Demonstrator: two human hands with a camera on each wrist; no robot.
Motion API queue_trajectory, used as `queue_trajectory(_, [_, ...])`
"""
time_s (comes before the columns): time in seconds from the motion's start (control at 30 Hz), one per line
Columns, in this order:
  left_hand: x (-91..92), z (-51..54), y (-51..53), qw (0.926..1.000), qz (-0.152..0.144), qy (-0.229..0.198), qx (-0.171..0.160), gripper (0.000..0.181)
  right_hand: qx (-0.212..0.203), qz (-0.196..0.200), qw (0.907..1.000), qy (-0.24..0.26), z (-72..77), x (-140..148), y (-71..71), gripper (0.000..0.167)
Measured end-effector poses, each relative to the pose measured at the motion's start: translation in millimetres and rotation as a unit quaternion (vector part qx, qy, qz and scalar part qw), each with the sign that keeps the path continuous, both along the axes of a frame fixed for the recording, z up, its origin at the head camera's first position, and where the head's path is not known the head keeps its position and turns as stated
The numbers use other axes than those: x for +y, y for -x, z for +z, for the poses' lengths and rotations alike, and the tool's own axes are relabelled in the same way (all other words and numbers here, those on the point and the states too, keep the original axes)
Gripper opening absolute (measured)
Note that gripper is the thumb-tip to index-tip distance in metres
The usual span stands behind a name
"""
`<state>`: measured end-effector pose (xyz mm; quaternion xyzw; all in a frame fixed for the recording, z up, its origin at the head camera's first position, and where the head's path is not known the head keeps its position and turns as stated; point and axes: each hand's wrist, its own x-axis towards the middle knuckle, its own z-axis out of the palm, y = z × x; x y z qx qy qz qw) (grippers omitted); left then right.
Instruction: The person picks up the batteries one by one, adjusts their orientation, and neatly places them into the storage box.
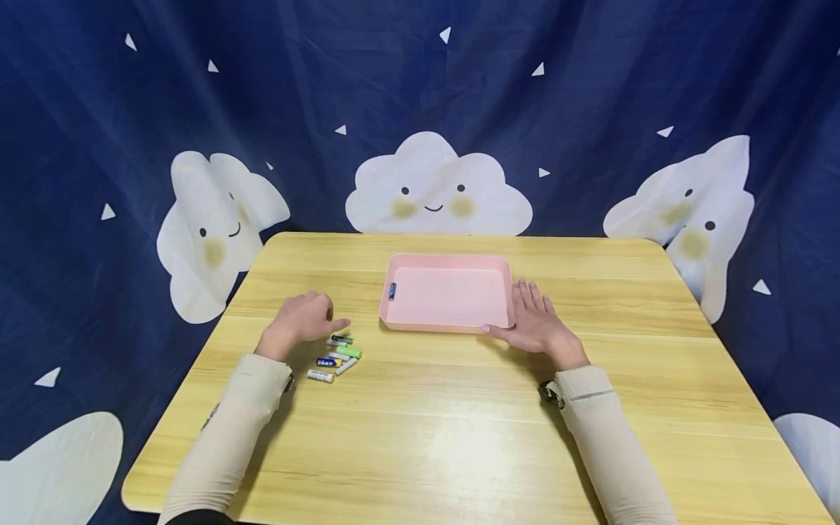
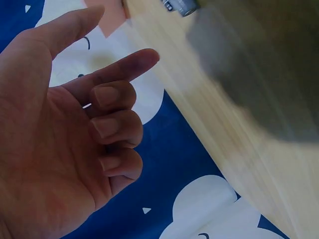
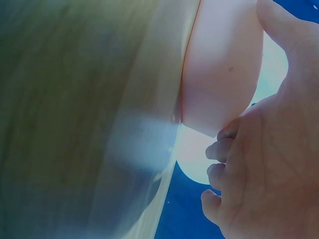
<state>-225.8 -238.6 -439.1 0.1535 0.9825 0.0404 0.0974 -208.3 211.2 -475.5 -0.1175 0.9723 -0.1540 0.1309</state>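
A pink tray (image 1: 449, 297) sits toward the back of the table, with one dark blue battery (image 1: 392, 292) lying by its left wall. My right hand (image 1: 534, 321) rests against the tray's right side, fingers straight and thumb at the front corner; the right wrist view shows the palm beside the tray wall (image 3: 219, 69). To the tray's left, my left hand (image 1: 303, 319) hovers near a loose group of batteries (image 1: 349, 351) in green, white and blue. Its thumb and index finger point outward, the other fingers curl loosely, and nothing is held.
The batteries lie on a light wooden table (image 1: 446, 437), whose far edge runs just behind the tray. Beyond it hangs a dark blue curtain (image 1: 394, 87) with white clouds. A white battery (image 1: 321, 376) lies nearest me in the group.
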Motion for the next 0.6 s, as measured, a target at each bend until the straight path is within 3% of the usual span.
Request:
queue_trajectory(0.27, [7.8,-8.9,-5.6,0.9991,-0.01,0.04,-0.008,0.063,0.002,0.0,1.0,0.0,-1.3,1,0.2,0.121])
queue_trajectory(0.6, [12.5,-16.1,-7.1,0.9977,0.001,0.059,-0.031,0.064,0.004,0.0,1.0,0.001,-1.8,1,0.9,0.121])
